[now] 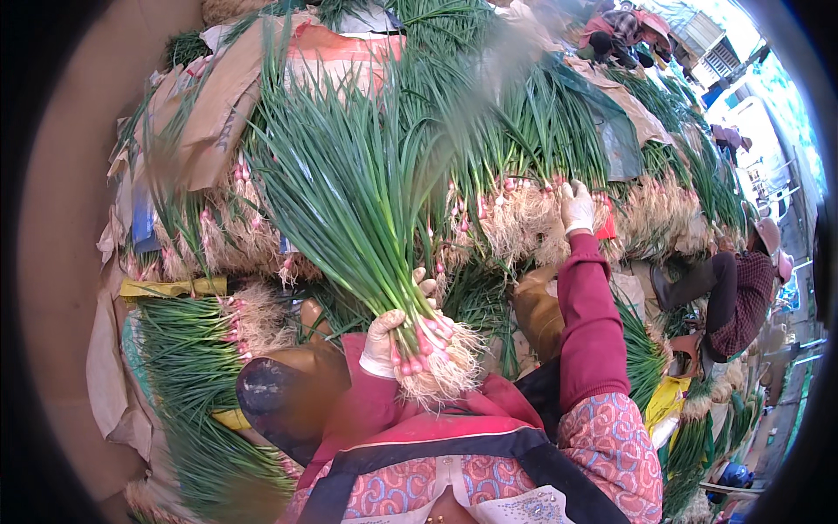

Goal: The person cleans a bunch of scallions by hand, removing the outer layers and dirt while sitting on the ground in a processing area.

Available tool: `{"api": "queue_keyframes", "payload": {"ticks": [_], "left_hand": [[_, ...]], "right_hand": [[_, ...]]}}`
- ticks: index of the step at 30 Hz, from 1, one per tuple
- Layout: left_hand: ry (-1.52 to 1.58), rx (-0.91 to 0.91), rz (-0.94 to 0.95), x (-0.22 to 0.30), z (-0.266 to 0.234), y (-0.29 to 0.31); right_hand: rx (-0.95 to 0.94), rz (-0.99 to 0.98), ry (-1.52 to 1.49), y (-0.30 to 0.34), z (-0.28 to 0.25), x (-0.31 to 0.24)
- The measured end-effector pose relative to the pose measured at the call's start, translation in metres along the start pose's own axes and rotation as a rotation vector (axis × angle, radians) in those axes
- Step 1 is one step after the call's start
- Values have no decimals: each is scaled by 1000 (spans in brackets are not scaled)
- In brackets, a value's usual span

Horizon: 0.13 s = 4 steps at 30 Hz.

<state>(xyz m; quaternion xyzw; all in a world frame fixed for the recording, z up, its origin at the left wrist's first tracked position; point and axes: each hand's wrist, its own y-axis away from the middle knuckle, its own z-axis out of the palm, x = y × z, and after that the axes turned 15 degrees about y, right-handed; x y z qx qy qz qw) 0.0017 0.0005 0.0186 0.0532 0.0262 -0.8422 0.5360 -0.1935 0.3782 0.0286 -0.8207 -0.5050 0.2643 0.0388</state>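
A large fanned bunch of spring onions [367, 227], with long green leaves, pink bulbs and pale stringy roots, is in front of my chest. Its stems are wrapped by my left hand [382, 342] in a white glove, just above the bulbs, roots toward me. My right arm stretches forward to a heap of spring onions [515, 214] laid in a row, roots facing me. There my gloved right hand [576, 208] touches the heap's root end with its fingers curled in; what they pinch, if anything, is too small to make out.
More spring onions [188, 349] lie at the left on a yellow sack [175, 287]. Brown paper sheets [218, 105] cover part of the far heap. My boots [537, 310] rest between the piles. At the right a co-worker [738, 297] sits; another person [628, 31] bends at the far right.
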Motion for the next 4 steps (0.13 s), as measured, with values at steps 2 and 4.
{"api": "queue_keyframes", "payload": {"ticks": [2, 4], "left_hand": [[24, -3, -11, -1, 1, 0], [16, -11, -19, -2, -2, -1]], "right_hand": [[-24, -62, -64, 16, -27, -24], [-158, -109, -254, 38, -47, -55]]}}
